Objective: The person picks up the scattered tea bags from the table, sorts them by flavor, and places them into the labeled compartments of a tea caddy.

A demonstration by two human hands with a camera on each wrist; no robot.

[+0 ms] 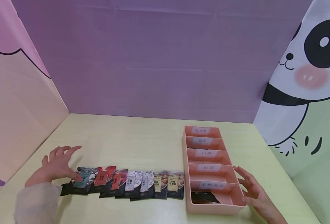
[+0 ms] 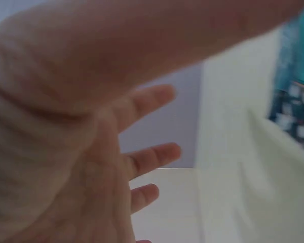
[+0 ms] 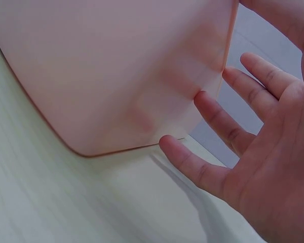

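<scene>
A row of overlapping tea sachets lies on the table: a teal-labelled sachet (image 1: 83,179) at the left end, then red-labelled (image 1: 103,179), white-labelled (image 1: 130,183) and yellow-labelled (image 1: 175,184) ones. My left hand (image 1: 55,166) is over the left end, its thumb touching the teal sachet and the other fingers spread in the air. To the right stands a pink divided box (image 1: 212,209) with a paper label on each compartment. Against its right side rests my right hand (image 1: 253,191), thumb near the front corner and fingertips along the wall (image 3: 116,76), fingers loosely extended.
Dark sachets (image 1: 204,197) lie in the box's front compartment, and a dark edge shows in the second from the back. A purple backdrop (image 1: 165,62) rises behind the pale table (image 1: 125,140). Printed panels flank it, the right one with a panda (image 1: 299,81).
</scene>
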